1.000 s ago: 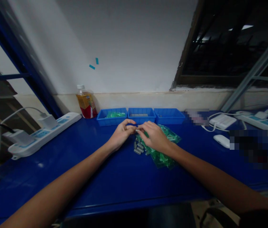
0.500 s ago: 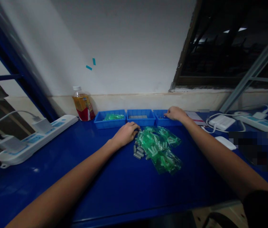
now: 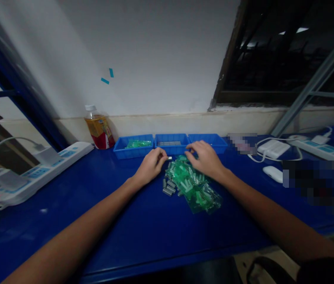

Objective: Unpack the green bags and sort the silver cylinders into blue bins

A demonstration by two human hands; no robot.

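My left hand [image 3: 150, 165] rests on the blue table [image 3: 143, 221] and pinches a small silver metal piece [image 3: 169, 158] between thumb and fingers. My right hand [image 3: 205, 157] hovers just to its right, fingers curled, over a heap of green transparent bags [image 3: 192, 185]; what it holds, if anything, I cannot make out. Several small grey metal pieces [image 3: 168, 187] lie at the heap's left edge. Behind the hands stand three blue trays: the left tray [image 3: 119, 148] with green bags, the middle tray [image 3: 171, 148] with metal pieces, the right tray [image 3: 217, 142].
A drink bottle [image 3: 98, 128] stands by the wall left of the trays. A white power strip [image 3: 39, 169] with plugs lies at the left. White chargers, cables and another power strip [image 3: 317, 146] lie at the right. The table's front edge runs near me.
My right hand came back from the right tray to the bag heap beside my left hand. My left hand now shows a silver piece at its fingertips.
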